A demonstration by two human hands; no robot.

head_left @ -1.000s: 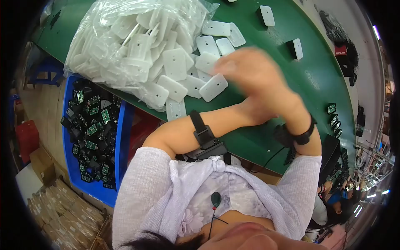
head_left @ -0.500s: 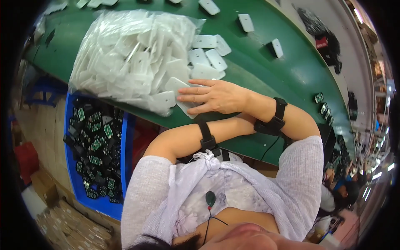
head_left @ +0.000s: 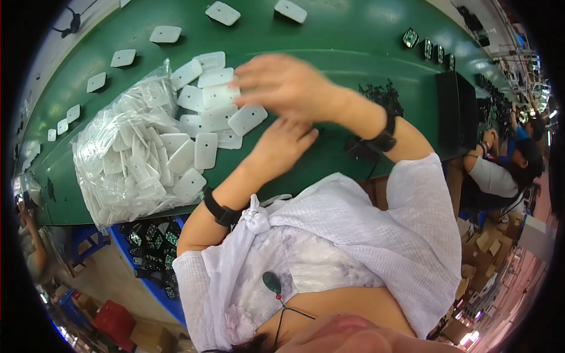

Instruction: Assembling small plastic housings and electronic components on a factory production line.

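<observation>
My right hand is blurred by motion, its fingers stretched out and apart over the right side of a loose pile of white plastic covers. The fingertips overlap the covers' edge, and none is seen gripped. Just nearer to me, my left hand is held with bent fingers, partly under the right hand. Whatever those fingers hold, if anything, is hidden. Left of the pile lies a clear plastic bag, its mouth toward the pile, packed with more of the same rounded rectangular covers, each with a small hole.
White-topped pieces stand in a spaced row along the far side of the green table. Small circuit-board units and a black box are at the right. A blue bin of circuit-board units sits below the table's edge. Another person sits at far right.
The view has swung round, bringing more of the table's far and left sides in. My right hand has left the cover beside the bag for the loose pile. My left hand has come out from under it.
</observation>
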